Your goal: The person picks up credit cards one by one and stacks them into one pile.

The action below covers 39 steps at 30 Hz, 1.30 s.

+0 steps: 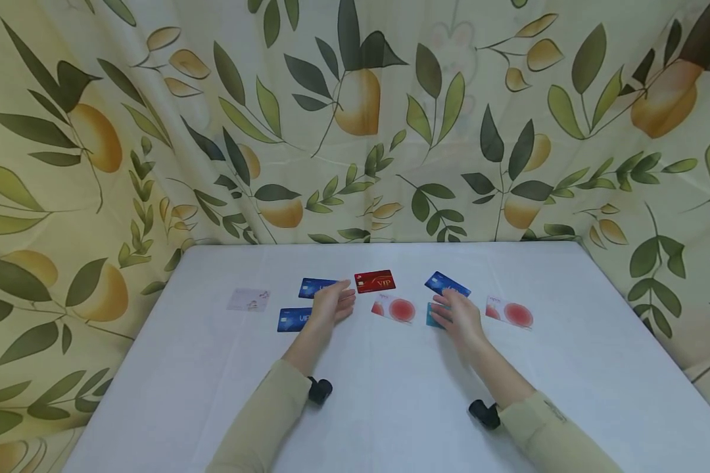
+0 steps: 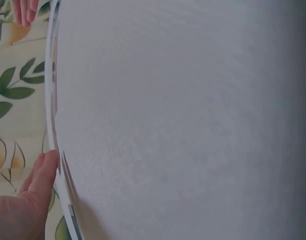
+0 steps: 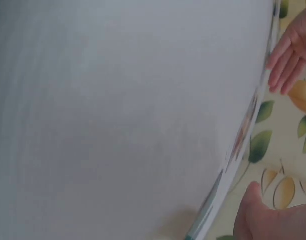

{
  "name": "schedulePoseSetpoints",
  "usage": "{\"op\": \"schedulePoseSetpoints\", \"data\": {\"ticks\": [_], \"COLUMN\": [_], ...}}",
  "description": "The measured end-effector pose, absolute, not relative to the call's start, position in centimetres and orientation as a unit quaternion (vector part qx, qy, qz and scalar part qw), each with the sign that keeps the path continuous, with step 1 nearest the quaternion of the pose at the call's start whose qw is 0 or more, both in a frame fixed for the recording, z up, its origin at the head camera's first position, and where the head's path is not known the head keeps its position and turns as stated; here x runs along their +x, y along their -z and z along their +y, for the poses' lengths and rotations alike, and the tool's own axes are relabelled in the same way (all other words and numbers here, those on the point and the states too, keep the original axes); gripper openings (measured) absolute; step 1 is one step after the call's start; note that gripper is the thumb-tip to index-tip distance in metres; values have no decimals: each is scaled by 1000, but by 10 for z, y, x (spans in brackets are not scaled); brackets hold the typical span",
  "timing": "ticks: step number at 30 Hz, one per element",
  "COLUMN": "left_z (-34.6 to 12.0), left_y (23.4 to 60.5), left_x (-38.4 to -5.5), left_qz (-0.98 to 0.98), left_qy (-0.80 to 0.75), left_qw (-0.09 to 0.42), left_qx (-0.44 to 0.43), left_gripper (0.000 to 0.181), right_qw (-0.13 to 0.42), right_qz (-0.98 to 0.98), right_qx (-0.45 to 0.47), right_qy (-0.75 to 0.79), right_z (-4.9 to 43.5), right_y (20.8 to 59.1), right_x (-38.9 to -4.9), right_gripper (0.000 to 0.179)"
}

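My left hand [image 1: 331,305] is over the left cards with its fingers extended, palm turned inward. It overlaps a blue VIP card [image 1: 313,287] and a second blue VIP card [image 1: 292,320] in the head view. Over the right cards, my right hand [image 1: 463,318] has loosely straight fingers and partly hides a teal card [image 1: 433,315]. Just beyond its fingertips lies a tilted blue card [image 1: 444,282]. Between the hands are a red VIP card [image 1: 375,282] and a white card with a red circle [image 1: 398,309]. Nothing shows held in the left hand [image 2: 30,200] or right hand [image 3: 265,215] in the wrist views.
A pale patterned card [image 1: 248,300] lies at the far left, and another white card with a red circle [image 1: 510,313] at the right. All rest on a white-covered table [image 1: 378,401]. Behind its back edge hangs a curtain [image 1: 355,164] with a fruit and leaf print.
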<state>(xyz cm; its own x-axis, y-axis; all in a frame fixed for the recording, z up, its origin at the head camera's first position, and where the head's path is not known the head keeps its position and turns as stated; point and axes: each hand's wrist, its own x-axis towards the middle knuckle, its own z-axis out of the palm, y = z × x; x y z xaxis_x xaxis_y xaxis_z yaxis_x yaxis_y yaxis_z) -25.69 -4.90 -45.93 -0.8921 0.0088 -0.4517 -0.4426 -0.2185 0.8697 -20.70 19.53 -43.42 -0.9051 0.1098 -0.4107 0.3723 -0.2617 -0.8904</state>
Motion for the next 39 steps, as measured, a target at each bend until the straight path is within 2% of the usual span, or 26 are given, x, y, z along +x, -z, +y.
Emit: {"op": "schedulePoseSetpoints", "data": {"ticks": [18,39], "left_z": [-41,-39], "left_y": [467,464], "left_x": [-261,-268], "left_qz": [561,536], "left_qy": [-777,-760], "left_qw": [234,311], "left_qx": [-161,-196], "left_gripper": [53,56], "right_qw": [159,199], "right_qz": [529,480], "right_qx": [255,237], "right_qy": [794,821], "right_z": [175,181], "right_y": [441,444], "right_x": [-204,-208], "right_gripper": [54,56]}}
